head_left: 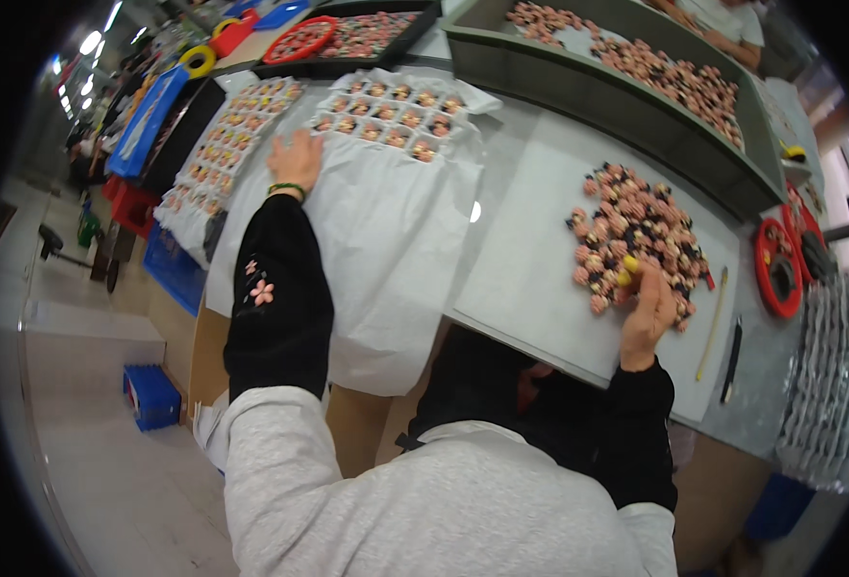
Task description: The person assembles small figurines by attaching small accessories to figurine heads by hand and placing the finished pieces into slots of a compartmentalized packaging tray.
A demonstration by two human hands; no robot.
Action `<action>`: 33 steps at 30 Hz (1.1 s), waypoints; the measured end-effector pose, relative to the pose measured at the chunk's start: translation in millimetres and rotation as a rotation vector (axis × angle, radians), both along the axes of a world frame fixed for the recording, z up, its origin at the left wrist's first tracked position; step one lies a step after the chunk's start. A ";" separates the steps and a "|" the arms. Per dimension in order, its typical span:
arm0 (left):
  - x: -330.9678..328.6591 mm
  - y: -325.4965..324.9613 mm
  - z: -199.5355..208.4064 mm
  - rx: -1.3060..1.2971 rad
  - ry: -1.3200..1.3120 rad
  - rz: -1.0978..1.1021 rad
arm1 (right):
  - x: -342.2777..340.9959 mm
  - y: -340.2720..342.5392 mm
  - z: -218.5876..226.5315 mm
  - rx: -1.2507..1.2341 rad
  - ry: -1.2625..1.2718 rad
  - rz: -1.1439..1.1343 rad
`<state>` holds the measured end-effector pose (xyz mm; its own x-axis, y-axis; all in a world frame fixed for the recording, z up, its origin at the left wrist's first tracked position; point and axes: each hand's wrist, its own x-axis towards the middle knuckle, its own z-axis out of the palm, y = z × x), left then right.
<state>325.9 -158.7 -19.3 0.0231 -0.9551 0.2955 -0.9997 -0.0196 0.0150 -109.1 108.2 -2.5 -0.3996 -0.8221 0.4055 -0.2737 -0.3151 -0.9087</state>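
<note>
- A grey table (766, 418) carries the spread of work, with trays to the left and a heap of small pieces to the right.
- Across the back right, a deep grey-green bin (588, 96) holds more pink pieces; behind it, partly seen, is a co-worker in a white sleeve (747, 27).
- A pale board (521, 260) lies in front of the bin and bears the heap.
- A thin white sheet (386, 279) covers the left of the table, its lower end hanging past the front edge.
- At far right stands a stack of clear plastic trays (828, 385).
- Two pocketed trays, one near the sheet's far end (386, 111) and one farther left (227, 144), hold small pink-and-yellow pieces.
- The heap of pieces (636, 226), pink with dark and cream parts, sits on the board's right half.
- The left hand (295, 163) is spread palm down at the sheet's edge, between the two trays.
- The right hand (650, 303) reaches into the heap's near side, thumb and fingers drawn close; whether they pinch a piece cannot be told.
- Right of the heap lie a slim yellow stick (713, 324) and, beside it, a black pen-like tool (732, 361).
- Yellow shows at the right hand's fingertips, too small to identify.
</note>
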 end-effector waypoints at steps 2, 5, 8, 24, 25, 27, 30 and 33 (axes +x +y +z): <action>13.6 2.1 -6.3 0.067 -0.122 0.052 | 4.0 -2.1 1.4 -0.014 -0.017 0.030; 16.4 -3.7 -7.2 0.186 -0.059 0.061 | 5.1 -2.9 5.8 -0.035 -0.044 0.026; -9.5 -3.2 7.6 0.240 -0.063 0.140 | -0.2 -0.5 3.5 -0.048 -0.074 -0.018; -299.0 124.0 23.5 0.293 0.498 -0.789 | 5.4 0.9 3.4 -0.099 -0.060 -0.014; -299.0 124.6 21.5 0.291 0.496 -0.791 | 6.2 0.7 4.9 -0.101 -0.050 -0.008; -299.6 129.0 22.9 0.325 0.726 -0.717 | 2.5 0.8 2.2 -0.105 -0.035 -0.027; -305.5 151.4 29.9 0.502 1.213 -0.783 | -1.4 -2.9 -3.9 -0.121 0.067 -0.076; -306.7 171.4 27.5 0.728 1.661 -0.871 | 7.0 -8.0 4.9 -0.182 0.072 -0.135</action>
